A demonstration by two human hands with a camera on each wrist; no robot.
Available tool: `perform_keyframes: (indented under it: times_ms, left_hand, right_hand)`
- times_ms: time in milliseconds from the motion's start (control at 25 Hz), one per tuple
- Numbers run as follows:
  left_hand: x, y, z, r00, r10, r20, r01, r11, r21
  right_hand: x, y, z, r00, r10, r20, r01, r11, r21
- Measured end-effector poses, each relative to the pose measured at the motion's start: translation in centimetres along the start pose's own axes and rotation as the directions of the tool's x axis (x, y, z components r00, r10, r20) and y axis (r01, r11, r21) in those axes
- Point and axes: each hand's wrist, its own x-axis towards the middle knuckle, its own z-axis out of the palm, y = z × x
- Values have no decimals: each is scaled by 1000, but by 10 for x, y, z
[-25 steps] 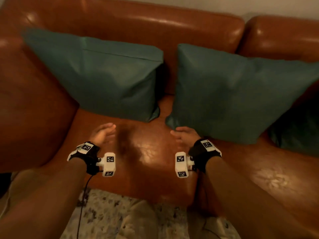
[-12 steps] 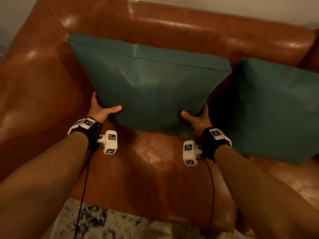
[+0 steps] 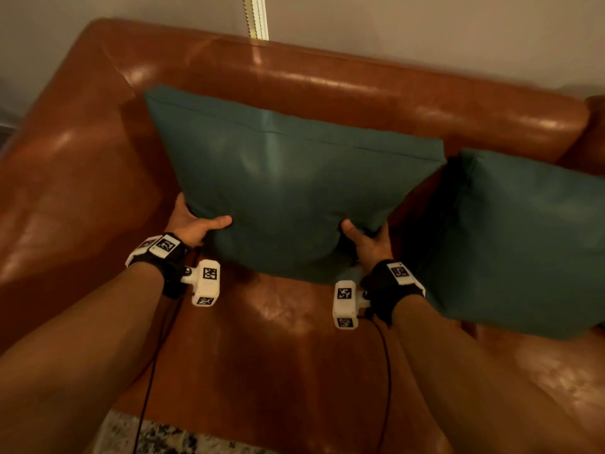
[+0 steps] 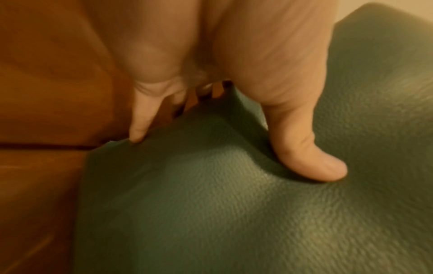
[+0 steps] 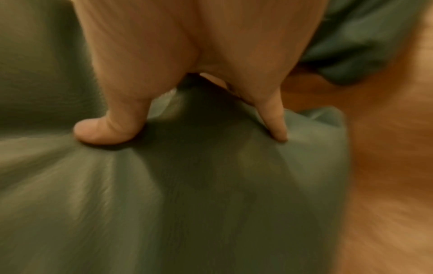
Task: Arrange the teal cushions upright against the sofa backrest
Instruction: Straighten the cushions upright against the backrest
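Head view: cushion (image 3: 288, 194) is clamped at its lower corners by left hand (image 3: 190, 224) and right hand (image 3: 368, 244); if released tilted, a slump toward 6 o'clock is likely.

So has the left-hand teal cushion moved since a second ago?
Yes. The left teal cushion has come up off the seat, gripped at its lower corners by the left hand and right hand; a second ago it leaned untouched against the backrest.

A brown leather sofa (image 3: 268, 339) fills the view, its seat glossy under warm light. On the seat, a teal cushion (image 3: 523, 244) stands on the right, leaning back against the backrest (image 3: 360, 90).
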Motion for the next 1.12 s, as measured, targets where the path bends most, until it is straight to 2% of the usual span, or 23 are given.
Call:
perform_keyframes:
  times_ms: [160, 360, 480, 640, 880, 1040, 1120]
  left_hand:
    - [7, -3, 8, 999, 34, -30, -35, 998, -44]
    - [-9, -18, 2, 1000, 3, -21, -4, 998, -65]
    - [-6, -20, -9, 996, -66, -55, 61, 995, -76]
    - [6, -25, -11, 994, -104, -20, 102, 992, -72]
    - [-1, -29, -9, 995, -101, -19, 101, 994, -42]
    - [-22, -15, -7, 989, -144, 23, 145, 985, -88]
    - [-47, -5, -6, 993, -112, 32, 115, 985, -125]
  right_hand:
    - [10, 11, -7, 999, 26, -28, -29, 990, -135]
    - [-9, 14, -14, 999, -2, 43, 2, 1000, 3]
    - [-19, 12, 1, 998, -25, 61, 25, 1000, 7]
    - [1, 14, 8, 998, 14, 67, -16, 1000, 25]
    - [9, 18, -3, 997, 51, 62, -52, 998, 17]
    - [-7, 5, -7, 996, 63, 67, -67, 996, 64]
    - [-20, -4, -15, 994, 62, 86, -69, 994, 80]
